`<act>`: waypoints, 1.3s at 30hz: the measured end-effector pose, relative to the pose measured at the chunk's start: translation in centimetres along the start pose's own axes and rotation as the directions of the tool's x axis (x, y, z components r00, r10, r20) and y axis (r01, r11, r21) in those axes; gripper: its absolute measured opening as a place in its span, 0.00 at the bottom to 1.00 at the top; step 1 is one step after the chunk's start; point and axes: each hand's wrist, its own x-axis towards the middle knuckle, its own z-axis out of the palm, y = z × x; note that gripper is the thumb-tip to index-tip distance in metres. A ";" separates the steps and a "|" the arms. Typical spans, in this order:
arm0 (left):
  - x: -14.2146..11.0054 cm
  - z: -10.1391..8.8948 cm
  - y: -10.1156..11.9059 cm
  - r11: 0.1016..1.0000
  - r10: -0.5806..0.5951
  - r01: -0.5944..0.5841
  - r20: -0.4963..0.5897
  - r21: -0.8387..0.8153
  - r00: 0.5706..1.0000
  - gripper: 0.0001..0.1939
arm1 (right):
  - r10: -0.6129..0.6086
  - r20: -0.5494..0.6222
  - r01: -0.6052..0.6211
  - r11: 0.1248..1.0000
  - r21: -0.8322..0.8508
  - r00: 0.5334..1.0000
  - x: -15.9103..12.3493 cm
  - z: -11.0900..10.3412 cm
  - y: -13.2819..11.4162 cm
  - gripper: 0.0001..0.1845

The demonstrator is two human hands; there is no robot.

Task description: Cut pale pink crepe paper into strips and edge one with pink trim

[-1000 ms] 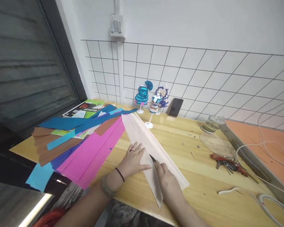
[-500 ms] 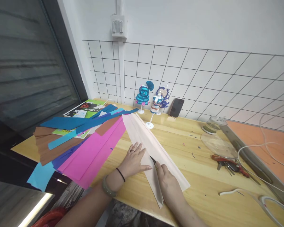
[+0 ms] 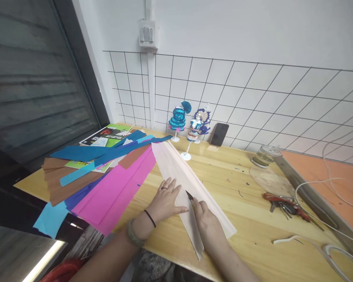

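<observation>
A long folded sheet of pale pink paper (image 3: 176, 166) lies diagonally on the wooden table (image 3: 223, 172). My left hand (image 3: 164, 199) rests flat on its left side, fingers spread, a ring on one finger and a bracelet at the wrist. My right hand (image 3: 207, 223) is closed round a small dark blade (image 3: 189, 195), whose tip points up along the paper's fold, just right of my left hand's fingers. The handle is hidden in my fist.
Magenta, brown and blue paper sheets (image 3: 111, 184) fan out at the left over a green booklet (image 3: 106, 135). Two paper dolls (image 3: 188, 125), a phone (image 3: 218, 134), a glass jar (image 3: 263, 156), scissors and keys (image 3: 285, 203), white cables (image 3: 317, 188) and an orange mat (image 3: 326, 172) lie behind and right.
My right hand and the blade have crept a little farther up the pale paper's fold. My left hand stays pressed in place.
</observation>
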 end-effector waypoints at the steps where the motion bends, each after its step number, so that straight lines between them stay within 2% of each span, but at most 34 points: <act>1: 0.0 0.0 0.0 1.000 0.000 0.000 -0.003 0.002 1.000 0.42 | 0.001 0.000 -0.001 1.000 -0.002 1.000 0.1 0.0 0.0 0.28; 7: 0.1 0.2 -0.1 1.000 -0.003 0.003 -0.001 0.007 1.000 0.42 | -0.015 0.018 0.015 1.000 -0.026 1.000 0.7 0.0 -0.1 0.26; 18: 0.1 0.2 -0.1 1.000 -0.010 0.010 0.006 0.001 1.000 0.46 | 0.011 -0.027 -0.011 1.000 -0.013 1.000 0.4 0.7 -0.3 0.25; 28: 0.1 0.0 -0.1 1.000 -0.005 0.005 0.012 0.003 1.000 0.45 | 0.009 0.018 -0.010 0.998 0.069 1.000 1.3 -0.4 -0.5 0.24; 39: 0.0 -0.1 0.0 1.000 -0.001 0.001 0.008 -0.002 1.000 0.44 | 0.030 0.007 -0.030 0.998 0.055 1.000 1.7 -0.3 -0.9 0.23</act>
